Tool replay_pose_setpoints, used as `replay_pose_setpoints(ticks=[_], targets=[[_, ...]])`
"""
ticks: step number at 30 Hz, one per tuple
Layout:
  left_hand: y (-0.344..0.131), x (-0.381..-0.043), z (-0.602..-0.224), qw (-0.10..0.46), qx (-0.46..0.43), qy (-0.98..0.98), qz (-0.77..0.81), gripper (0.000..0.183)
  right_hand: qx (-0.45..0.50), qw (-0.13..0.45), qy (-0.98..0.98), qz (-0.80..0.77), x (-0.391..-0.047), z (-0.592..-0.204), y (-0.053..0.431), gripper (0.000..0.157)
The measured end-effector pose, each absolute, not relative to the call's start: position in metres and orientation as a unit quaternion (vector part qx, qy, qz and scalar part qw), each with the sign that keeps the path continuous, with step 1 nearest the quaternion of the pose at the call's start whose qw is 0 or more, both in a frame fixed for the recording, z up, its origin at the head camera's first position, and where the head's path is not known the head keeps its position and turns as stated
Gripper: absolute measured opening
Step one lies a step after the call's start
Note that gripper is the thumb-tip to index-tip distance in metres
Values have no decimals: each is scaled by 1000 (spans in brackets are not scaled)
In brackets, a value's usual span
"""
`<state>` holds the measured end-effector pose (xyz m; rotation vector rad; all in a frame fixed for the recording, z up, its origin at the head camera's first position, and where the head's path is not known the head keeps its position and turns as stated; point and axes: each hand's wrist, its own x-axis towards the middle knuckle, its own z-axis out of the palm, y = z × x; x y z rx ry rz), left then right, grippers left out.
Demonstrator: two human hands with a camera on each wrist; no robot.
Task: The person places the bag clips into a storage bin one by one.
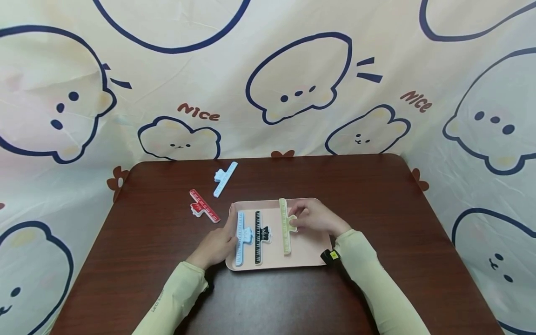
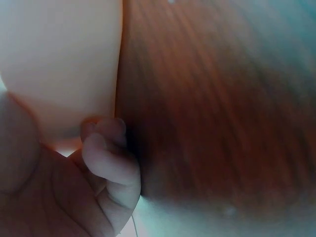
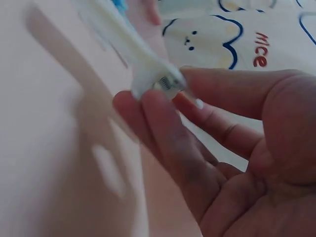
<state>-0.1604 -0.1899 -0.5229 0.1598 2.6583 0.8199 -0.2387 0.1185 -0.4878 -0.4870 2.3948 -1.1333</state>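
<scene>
A pale green ruler clip (image 1: 285,232) hangs just above the right part of a pink tray (image 1: 307,256). My right hand (image 1: 316,217) pinches its handle between thumb and fingertips; in the right wrist view the clip's shadow falls on the tray. On the tray's left part lie a blue ruler clip (image 1: 240,242) and, beside it, a black ruler clip (image 1: 257,242). My left hand (image 1: 215,246) grips the tray's left side, thumb by the rim. Curled fingers (image 2: 111,163) show at the tray's underside in the left wrist view.
Left of the tray, a red ruler clip (image 1: 206,206) lies on the dark wooden table (image 1: 159,242). Farther back is a light blue ruler clip (image 1: 225,179). A printed cloth (image 1: 234,139) hangs behind the table and at both sides.
</scene>
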Motion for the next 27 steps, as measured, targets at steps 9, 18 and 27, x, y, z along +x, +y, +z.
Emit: replay_pose_setpoints(ticks=[9, 18, 27], targets=[[-190, -160, -523, 174, 55, 940, 287, 95, -215, 208, 877, -376, -235, -487, 111, 10], [-190, -159, -524, 167, 63, 941, 288, 94, -207, 217, 882, -362, -235, -494, 110, 9], [-190, -159, -524, 168, 62, 941, 286, 94, -213, 207, 883, -363, -234, -496, 107, 8]])
